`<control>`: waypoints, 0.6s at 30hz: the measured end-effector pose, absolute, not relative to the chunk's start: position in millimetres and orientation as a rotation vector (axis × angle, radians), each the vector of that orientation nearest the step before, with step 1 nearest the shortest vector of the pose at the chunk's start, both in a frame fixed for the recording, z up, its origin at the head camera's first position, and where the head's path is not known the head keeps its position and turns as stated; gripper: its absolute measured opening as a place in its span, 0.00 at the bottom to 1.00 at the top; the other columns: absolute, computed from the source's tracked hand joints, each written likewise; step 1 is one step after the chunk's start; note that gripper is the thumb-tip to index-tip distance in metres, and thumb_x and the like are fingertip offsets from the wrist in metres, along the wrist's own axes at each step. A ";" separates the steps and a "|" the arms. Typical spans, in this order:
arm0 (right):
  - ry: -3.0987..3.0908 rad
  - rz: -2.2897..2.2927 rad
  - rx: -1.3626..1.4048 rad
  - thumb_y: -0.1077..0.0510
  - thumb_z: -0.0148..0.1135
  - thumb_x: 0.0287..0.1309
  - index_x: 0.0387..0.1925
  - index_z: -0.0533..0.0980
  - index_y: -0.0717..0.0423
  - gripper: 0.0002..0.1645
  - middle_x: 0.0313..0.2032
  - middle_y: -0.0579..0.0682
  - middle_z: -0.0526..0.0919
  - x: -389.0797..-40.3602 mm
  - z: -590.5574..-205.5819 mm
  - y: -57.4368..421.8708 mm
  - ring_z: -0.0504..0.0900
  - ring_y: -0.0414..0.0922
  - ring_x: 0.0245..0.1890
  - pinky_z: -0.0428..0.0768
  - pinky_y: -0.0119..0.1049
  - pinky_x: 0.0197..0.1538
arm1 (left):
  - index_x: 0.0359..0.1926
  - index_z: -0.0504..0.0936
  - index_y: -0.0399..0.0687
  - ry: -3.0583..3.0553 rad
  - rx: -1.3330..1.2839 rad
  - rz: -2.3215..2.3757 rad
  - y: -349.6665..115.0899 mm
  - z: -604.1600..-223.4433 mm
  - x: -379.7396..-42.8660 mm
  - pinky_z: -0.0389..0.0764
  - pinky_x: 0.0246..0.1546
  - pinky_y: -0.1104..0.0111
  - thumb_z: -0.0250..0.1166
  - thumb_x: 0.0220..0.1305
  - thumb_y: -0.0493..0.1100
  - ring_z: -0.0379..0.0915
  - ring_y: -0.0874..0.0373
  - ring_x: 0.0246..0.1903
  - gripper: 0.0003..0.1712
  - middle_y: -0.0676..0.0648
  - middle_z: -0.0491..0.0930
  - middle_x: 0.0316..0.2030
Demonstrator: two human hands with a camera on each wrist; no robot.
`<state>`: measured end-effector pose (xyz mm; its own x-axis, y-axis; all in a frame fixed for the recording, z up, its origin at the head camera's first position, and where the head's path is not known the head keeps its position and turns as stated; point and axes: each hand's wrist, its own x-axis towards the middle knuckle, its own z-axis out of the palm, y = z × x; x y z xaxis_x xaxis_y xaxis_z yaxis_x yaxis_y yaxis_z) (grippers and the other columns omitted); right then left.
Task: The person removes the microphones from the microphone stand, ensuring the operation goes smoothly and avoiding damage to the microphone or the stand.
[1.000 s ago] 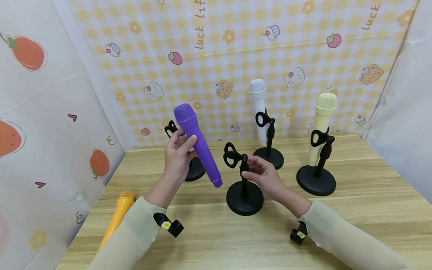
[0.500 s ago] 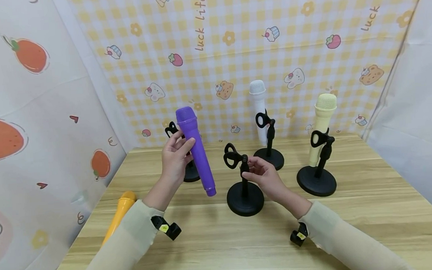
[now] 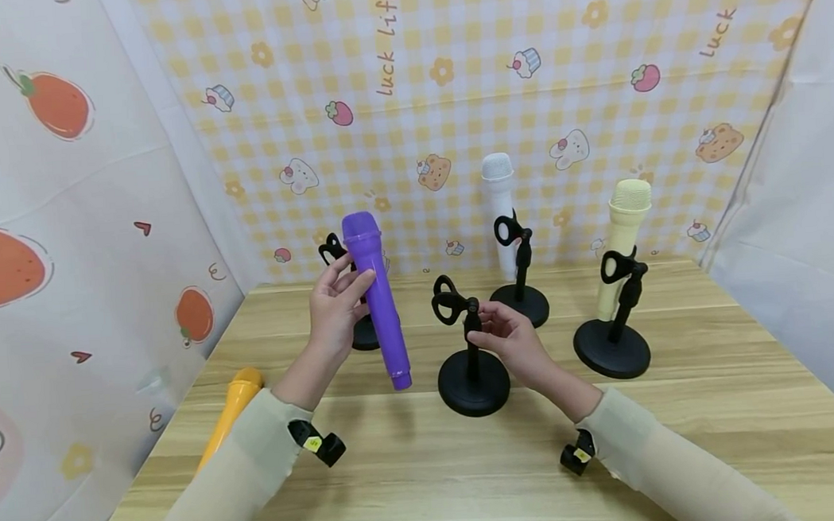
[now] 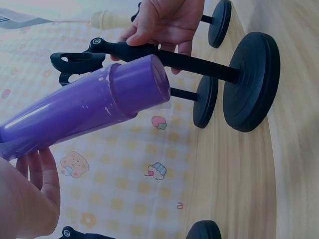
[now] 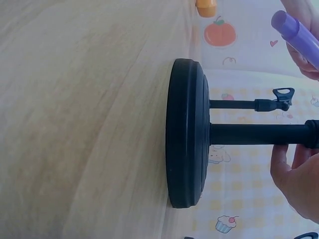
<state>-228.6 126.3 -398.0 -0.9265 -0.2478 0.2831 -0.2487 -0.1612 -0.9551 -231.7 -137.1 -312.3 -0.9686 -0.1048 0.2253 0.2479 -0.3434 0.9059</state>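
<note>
My left hand holds a purple microphone by its handle, head up and slightly tilted, above the table. Its bottom end hangs left of a black microphone stand. The clip on top of that stand faces left and has nothing in it. My right hand grips the stand's pole from the right, thumb in front. In the left wrist view the purple handle passes in front of the stand's clip. The right wrist view has the stand's round base flat on the table.
A white microphone and a cream microphone stand upright behind two black stands. Another stand is partly hidden behind my left hand. An orange microphone lies at left, partly under my sleeve.
The purple microphone has turned more upright, its bottom end swinging left and down, as my left hand shifted slightly left. My right hand and the gripped stand stay in place.
</note>
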 end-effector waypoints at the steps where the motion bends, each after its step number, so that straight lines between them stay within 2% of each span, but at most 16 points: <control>1: -2.036 2.317 0.599 0.70 0.66 0.57 0.47 0.77 0.52 0.17 0.40 0.51 0.79 -228.6 -397.9 126.3 0.79 0.45 0.38 0.80 0.35 0.46 | 0.62 0.73 0.43 -1.666 -0.183 -2.403 -137.6 -312.7 -231.3 0.83 0.31 0.67 0.65 0.64 0.34 0.81 0.58 0.33 0.25 0.51 0.83 0.36; 10: -2.045 2.319 0.593 0.69 0.65 0.57 0.48 0.77 0.54 0.18 0.41 0.52 0.78 -228.1 -396.5 126.2 0.79 0.45 0.39 0.80 0.35 0.47 | 0.66 0.69 0.42 -1.773 -0.138 -2.354 -141.4 -318.1 -228.3 0.82 0.28 0.70 0.66 0.63 0.35 0.81 0.60 0.32 0.30 0.52 0.82 0.37; 18: -2.031 2.307 0.614 0.69 0.65 0.57 0.49 0.76 0.59 0.17 0.41 0.51 0.79 -228.7 -397.7 126.8 0.79 0.44 0.40 0.80 0.34 0.46 | 0.69 0.67 0.46 -1.844 -0.100 -2.317 -144.5 -323.6 -224.7 0.83 0.29 0.68 0.67 0.63 0.36 0.81 0.59 0.33 0.34 0.52 0.81 0.40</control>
